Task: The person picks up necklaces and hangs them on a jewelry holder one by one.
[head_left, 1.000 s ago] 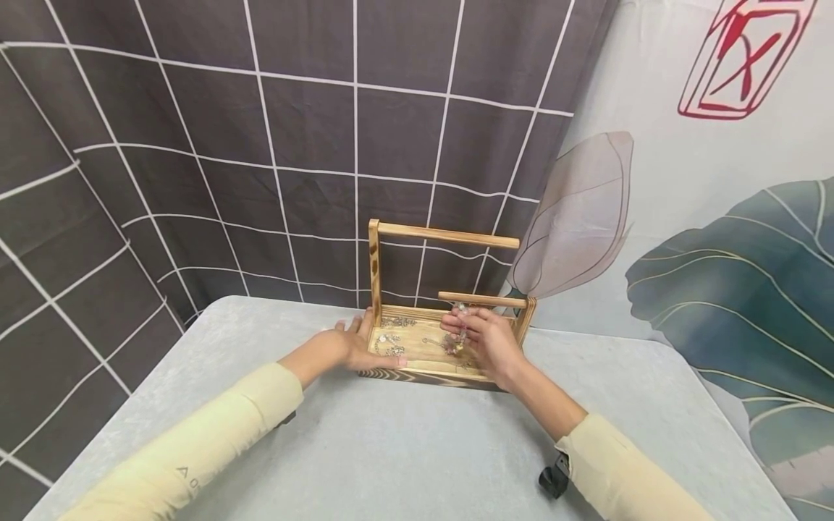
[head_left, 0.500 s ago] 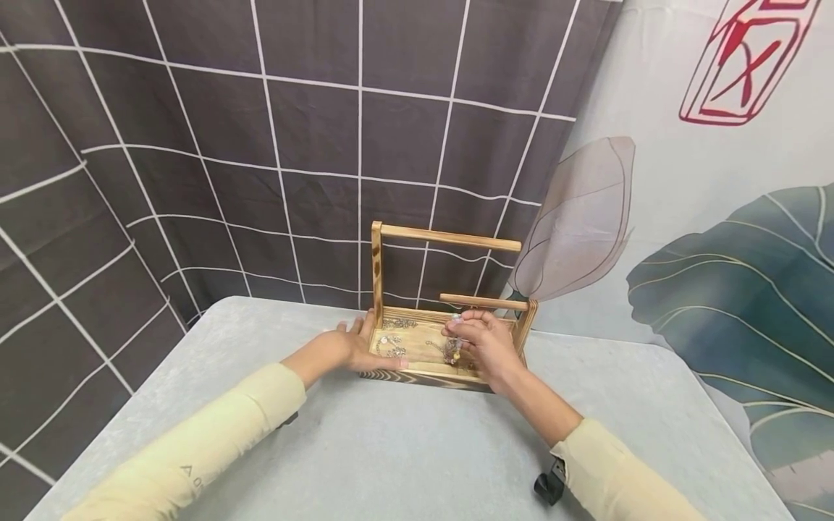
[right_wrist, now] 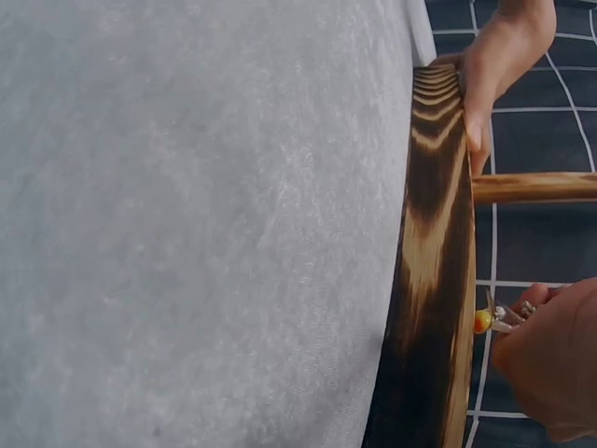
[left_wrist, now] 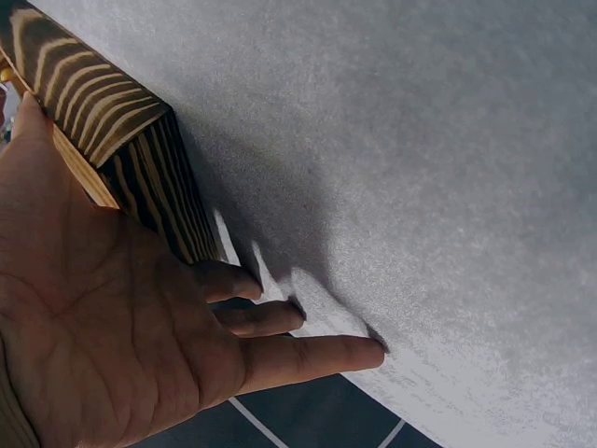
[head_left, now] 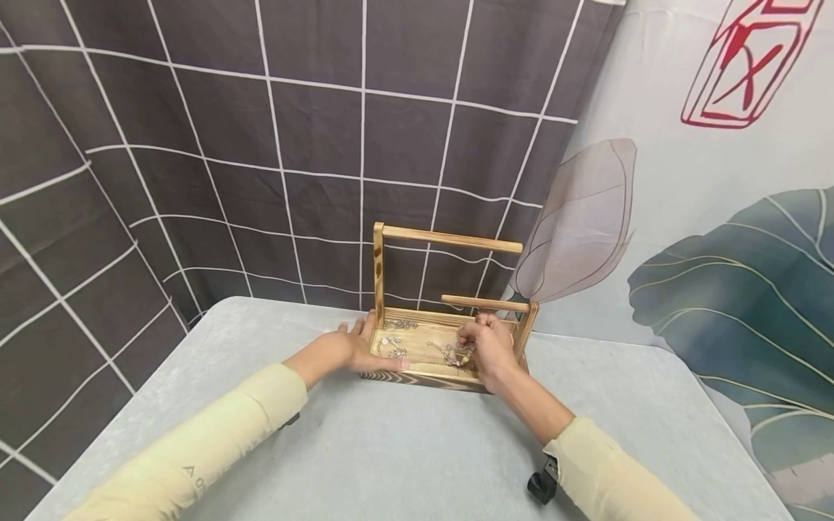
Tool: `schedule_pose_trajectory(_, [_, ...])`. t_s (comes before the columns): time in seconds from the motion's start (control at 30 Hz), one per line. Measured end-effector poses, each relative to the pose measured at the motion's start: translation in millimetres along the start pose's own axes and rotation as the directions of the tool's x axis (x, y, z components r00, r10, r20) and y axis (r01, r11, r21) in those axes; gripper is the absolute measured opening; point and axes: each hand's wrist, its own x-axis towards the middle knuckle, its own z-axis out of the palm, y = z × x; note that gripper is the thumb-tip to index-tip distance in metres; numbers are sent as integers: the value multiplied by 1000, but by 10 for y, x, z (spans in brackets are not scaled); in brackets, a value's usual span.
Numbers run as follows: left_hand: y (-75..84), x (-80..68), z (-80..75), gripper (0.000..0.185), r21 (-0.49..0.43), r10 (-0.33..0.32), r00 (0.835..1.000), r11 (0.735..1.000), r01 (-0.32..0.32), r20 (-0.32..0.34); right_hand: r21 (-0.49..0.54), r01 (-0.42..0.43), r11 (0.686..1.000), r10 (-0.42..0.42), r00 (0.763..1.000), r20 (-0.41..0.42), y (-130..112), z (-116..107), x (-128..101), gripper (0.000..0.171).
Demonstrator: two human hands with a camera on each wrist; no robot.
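A wooden jewellery stand (head_left: 423, 380) with a shallow tray base stands near the table's back edge. My left hand (head_left: 352, 349) rests against its left end, thumb along the front rim and fingers stretched out over the table; the left wrist view shows the palm (left_wrist: 103, 327) beside the dark-grained corner. Over the tray's right part, my right hand (head_left: 493, 347) pinches a beaded bracelet (head_left: 458, 358), whose chain end trails onto the tray floor. In the right wrist view a yellow-orange bead (right_wrist: 481, 321) hangs by the fingers. The fingertips are mostly hidden by the hand itself.
A tall upper bar (head_left: 449, 239) and a shorter lower bar (head_left: 485, 302) cross above the tray. Small silvery chains (head_left: 400, 325) lie in its left part. The grey cloth-covered table (head_left: 391, 449) ends at a dark gridded curtain (head_left: 313, 130).
My right hand has lowered slightly into the tray with its fingers curled in more, and the bracelet has come down with it. My left hand stays in place.
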Motion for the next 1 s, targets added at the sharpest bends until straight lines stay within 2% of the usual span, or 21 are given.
schedule_pose_trajectory(0.27, [21,-13,-9,145,-3,-3,1000,1000,3,-1,-117,37,992,-41,999,-33,47,-9,11,39])
schedule_pose_trajectory(0.33, [21,-17,-13,145,-2,-4,1000,1000,4,-1,-130,37,991,-42,999,-35,58,-14,18,34])
schedule_pose_trajectory(0.47, [18,-25,-15,145,-12,-3,1000,1000,3,2,-144,28,989,-27,1000,8,66,-23,23,12])
schedule_pose_trajectory(0.63, [7,-13,-8,143,-7,2,1000,1000,-2,8,-188,-17,982,36,994,100,63,-37,7,48])
schedule_pose_trajectory(0.7, [3,-7,-4,143,-4,1,1000,1000,-1,11,-227,-24,974,53,991,122,64,-43,0,54])
schedule_pose_trajectory(0.87, [-2,11,4,143,6,0,1000,1000,0,9,-288,-11,958,53,989,138,60,-38,-6,57])
schedule_pose_trajectory(1.0, [0,17,3,144,11,5,1000,1000,-5,1,-235,-22,972,57,988,143,51,-18,4,49])
